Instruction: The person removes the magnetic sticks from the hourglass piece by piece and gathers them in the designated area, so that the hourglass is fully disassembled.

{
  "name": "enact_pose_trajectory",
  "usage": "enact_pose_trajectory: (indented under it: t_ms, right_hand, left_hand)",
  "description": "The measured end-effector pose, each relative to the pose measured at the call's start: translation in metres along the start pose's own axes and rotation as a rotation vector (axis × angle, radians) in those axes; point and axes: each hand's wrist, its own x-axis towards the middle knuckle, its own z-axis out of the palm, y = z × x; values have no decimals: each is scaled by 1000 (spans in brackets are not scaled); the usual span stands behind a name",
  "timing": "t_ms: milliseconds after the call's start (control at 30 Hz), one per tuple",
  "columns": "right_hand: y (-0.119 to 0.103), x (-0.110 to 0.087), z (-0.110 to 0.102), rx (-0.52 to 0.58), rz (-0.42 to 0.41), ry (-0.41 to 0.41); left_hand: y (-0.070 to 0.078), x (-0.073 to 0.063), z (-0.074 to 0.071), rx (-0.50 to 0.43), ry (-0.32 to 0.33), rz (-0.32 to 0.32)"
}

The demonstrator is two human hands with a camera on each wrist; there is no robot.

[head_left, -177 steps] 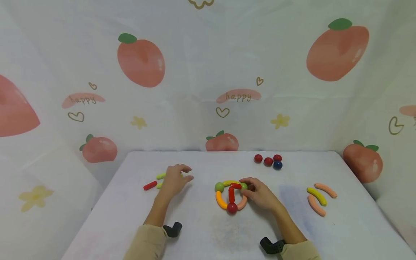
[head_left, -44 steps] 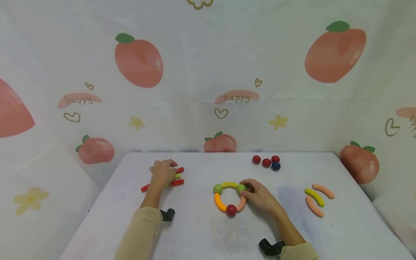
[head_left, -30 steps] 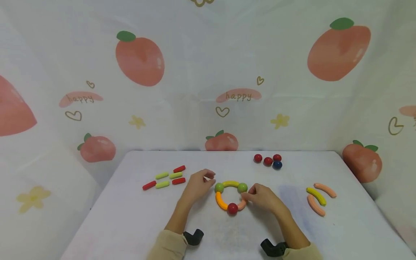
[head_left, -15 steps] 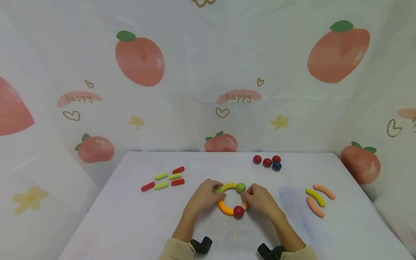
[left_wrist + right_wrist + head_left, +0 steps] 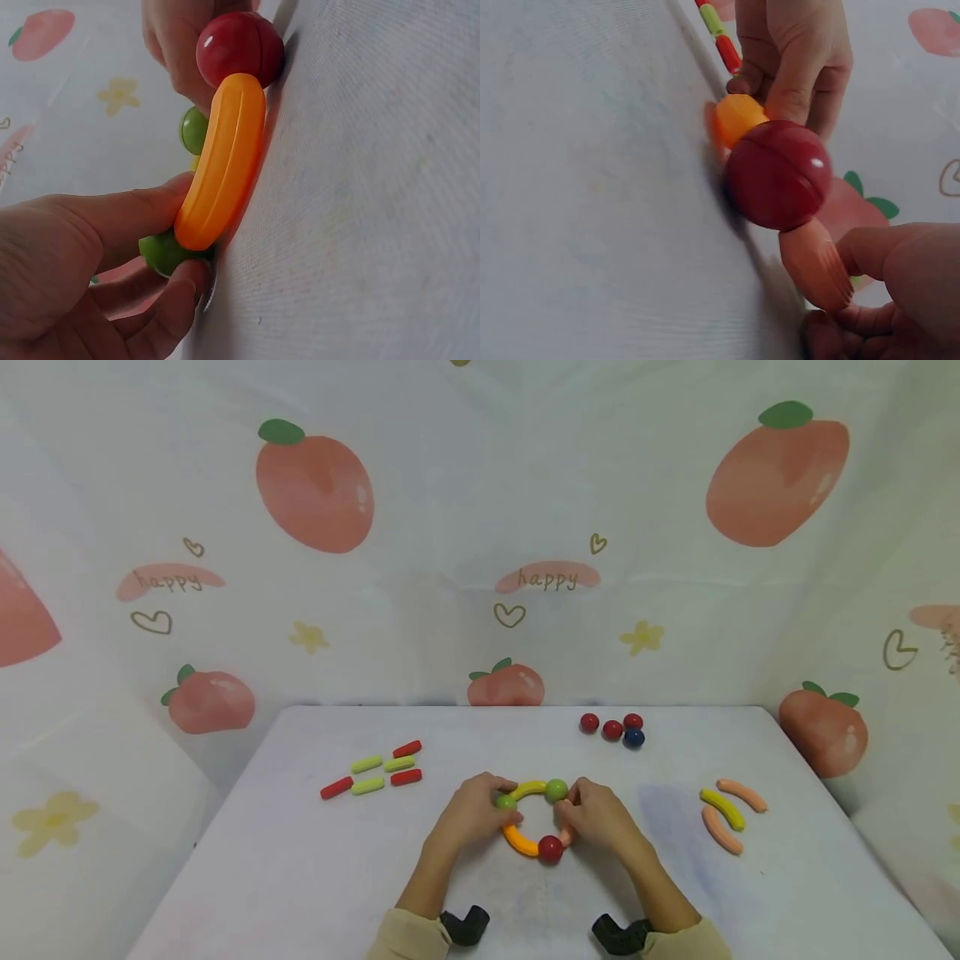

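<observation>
A ring of toy balls and curved rods lies mid-table in the head view: a left green ball [image 5: 507,802], a right green ball [image 5: 556,790], a red ball [image 5: 550,849], a yellow curved rod [image 5: 532,787], an orange curved rod [image 5: 225,161] and a peach curved rod [image 5: 814,262]. My left hand [image 5: 472,814] pinches the left green ball, its thumb by the end of the orange rod. On the opposite side, my right hand [image 5: 597,815] pinches the peach rod between thumb and fingers, partly hiding it.
Short red rods [image 5: 407,777] and lime rods [image 5: 368,786] lie in a group on the left of the white table [image 5: 300,877]. Several small balls, red [image 5: 589,722] and blue [image 5: 633,738], sit at the back. Loose curved rods [image 5: 722,830] lie right.
Two red rods formerly at the ring now lie with the left group. My left hand came from there to the left green ball. The ring turned slightly, its red ball shifting right.
</observation>
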Motion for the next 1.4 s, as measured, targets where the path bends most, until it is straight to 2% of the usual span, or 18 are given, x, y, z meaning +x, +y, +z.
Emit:
enact_pose_trajectory:
  t_ms: [100,233,367,533,700,867,933,1100,1167,1267,1333,1400]
  right_hand:
    - [-2,-4,-8,50,22,-57]
    - [-5,-11,-16,81,-8,-109]
    - [-7,-17,-13,45,-39,-64]
    - [-3,-23,-16,-73,-64,16]
    - [23,-24,-49,-238,-107,70]
    - [64,-24,-81,-348,-79,156]
    - [77,-23,-88,-355,-62,178]
    - [96,-22,-93,-451,-144,224]
    - [97,-24,-93,-504,-189,254]
    - [86,-26,-89,-521,-233,282]
    - [72,-27,-84,-494,-251,260]
    - [54,-25,-75,-427,-267,198]
  left_hand:
    - [1,1,1,11,5,-6]
    - [2,3,1,15,3,-29]
    - [2,5,1,20,-4,-36]
    - [1,4,1,24,-2,-29]
    - [-1,0,0,15,7,-30]
    - [-1,-1,-1,16,6,-27]
    - [-1,-1,-1,16,7,-30]
    - [2,-2,-1,0,4,-33]
    - [2,-2,-1,-5,2,-33]
    - [3,-2,-1,-5,0,-33]
    - [3,-2,0,-9,-1,-32]
    - [3,-2,0,-17,-1,-32]
